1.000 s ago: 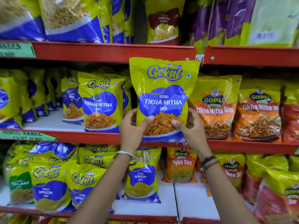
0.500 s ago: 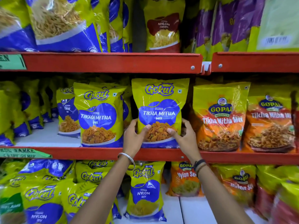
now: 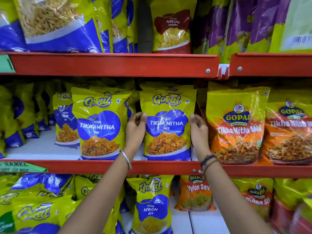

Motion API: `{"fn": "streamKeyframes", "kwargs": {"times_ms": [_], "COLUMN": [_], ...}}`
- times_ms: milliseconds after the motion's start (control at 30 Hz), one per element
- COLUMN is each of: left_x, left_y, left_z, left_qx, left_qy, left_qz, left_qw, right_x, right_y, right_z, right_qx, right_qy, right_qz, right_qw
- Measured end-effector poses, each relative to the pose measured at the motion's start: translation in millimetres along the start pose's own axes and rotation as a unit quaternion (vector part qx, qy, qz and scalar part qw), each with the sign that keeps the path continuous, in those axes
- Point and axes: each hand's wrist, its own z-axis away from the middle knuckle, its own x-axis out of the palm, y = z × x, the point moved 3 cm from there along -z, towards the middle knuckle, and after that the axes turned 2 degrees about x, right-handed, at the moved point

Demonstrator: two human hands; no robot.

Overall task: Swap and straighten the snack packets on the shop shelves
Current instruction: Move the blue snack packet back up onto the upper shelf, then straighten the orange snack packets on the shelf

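A yellow-and-blue Gokul Tikha Mitha packet [image 3: 167,125] stands upright at the front edge of the middle shelf [image 3: 162,167], facing out. Just to its left stands a matching Gokul packet [image 3: 100,124], also upright, and on its right an orange Gopal packet [image 3: 236,125], leaning slightly.

Both arms reach up and forward, side by side. The left hand [image 3: 135,128] is raised with its fingers [image 3: 140,116] bent and loose, thumb side facing the other hand. The right hand [image 3: 199,128] is at the same height, fingers [image 3: 194,118] curled inward. Each wrist has a band on it.
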Motion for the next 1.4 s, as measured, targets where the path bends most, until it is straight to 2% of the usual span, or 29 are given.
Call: {"fn": "streamKeyframes", "kwargs": {"times_ms": [133,300,400,500,633,700,767,800,867,933,1067,1167,1233,1300,1400], "left_x": [11.1,13.8,14.1,15.0,14.9,21.9,34.7,39.2,41.6,40.2,41.2,42.0,43.3,50.5,84.5], "left_y": [13.5,10.8,8.7,13.8,21.1,19.4,4.7,-4.9,-21.9,-29.6,-29.4,-27.3,-24.5,-19.7,-6.1], "left_z": [-36.2,-66.2,-68.6,-60.4,-17.1,17.5,45.4,53.0,55.3,52.5,50.2,52.6,60.5,75.4,108.2], "left_qx": [-0.013,-0.052,-0.05,-0.023,0.114,0.235,0.353,0.382,0.381,0.359,0.339,0.318,0.286,0.269,0.311], "left_qy": [0.073,0.113,0.124,0.137,0.131,0.081,0.003,-0.026,-0.049,-0.056,-0.057,-0.047,-0.027,-0.011,-0.034], "left_qz": [0.031,-0.014,-0.038,-0.056,-0.137,-0.244,-0.365,-0.412,-0.473,-0.495,-0.508,-0.526,-0.53,-0.508,-0.456], "left_qw": [0.997,0.992,0.99,0.989,0.975,0.937,0.861,0.827,0.793,0.789,0.789,0.787,0.798,0.818,0.833], "right_x": [20.0,30.1,29.0,29.1,25.2,24.0,25.6,25.9,24.5,21.7,22.6,20.5,7.8,-16.9,-74.4], "right_y": [-15.3,-15.7,-13.8,-15.1,-14.5,-9.2,3.8,12.6,29.7,37.7,38.8,34.5,27.7,22.8,18.8], "right_z": [-27.6,-50.4,-55.2,-54.1,-25.9,3.3,28.9,36.1,38.1,34.8,30.0,30.7,37.5,48.0,55.7], "right_qx": [0.02,0.069,0.09,0.076,-0.048,-0.135,-0.243,-0.278,-0.301,-0.3,-0.291,-0.281,-0.282,-0.31,-0.36], "right_qy": [0.097,0.134,0.132,0.132,0.116,0.075,0.016,-0.012,-0.053,-0.068,-0.079,-0.108,-0.132,-0.115,-0.032], "right_qz": [-0.119,-0.127,-0.106,-0.069,0.083,0.172,0.249,0.29,0.367,0.406,0.429,0.425,0.399,0.382,0.366], "right_qw": [0.988,0.98,0.982,0.986,0.989,0.973,0.938,0.916,0.879,0.861,0.852,0.854,0.863,0.863,0.857]}}
